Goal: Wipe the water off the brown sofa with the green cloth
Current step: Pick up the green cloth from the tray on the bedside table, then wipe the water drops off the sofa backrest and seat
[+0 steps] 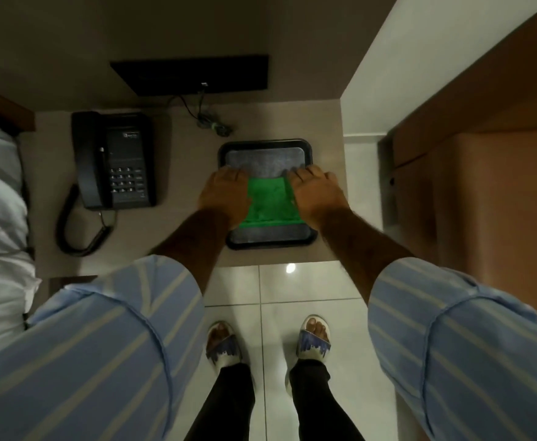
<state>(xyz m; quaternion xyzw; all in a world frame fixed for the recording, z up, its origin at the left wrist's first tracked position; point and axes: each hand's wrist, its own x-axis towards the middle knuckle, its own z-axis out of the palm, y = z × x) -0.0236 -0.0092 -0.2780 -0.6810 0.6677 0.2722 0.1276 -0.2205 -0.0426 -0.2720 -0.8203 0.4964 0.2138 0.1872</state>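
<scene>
**Both hands on green cloth, tray at table's right side**

Left hand (224, 195): palm down on the left edge of the green cloth (272, 202), fingers curled over the fabric toward the tray's far half; whether it pinches the cloth or only presses on it cannot be told.

Right hand (316, 194): palm down on the cloth's right edge, fingers bent over it in mirror fashion; grip likewise not clear.

Green cloth: spread between the two hands, rumpled, lying inside the black tray (265, 143) on its grey liner, covering the middle and leaving the far and near strips bare.

Black tray: rectangular, rounded corners, set at the right side of the beige table (184, 173), its near rim close to the table's front edge.

Black telephone (114, 160): at the table's left side, well apart from the tray, handset in its cradle, coiled cord looping toward the front-left corner.

Dark panel (190, 76): against the wall at the table's back edge, thin cables trailing from it onto the surface.

Brown sofa (496, 148): just right of the table, beyond a pale wall section.

Person: striped blue sleeves, dark trousers, patterned sandals on the pale tiled floor (308, 288).
</scene>
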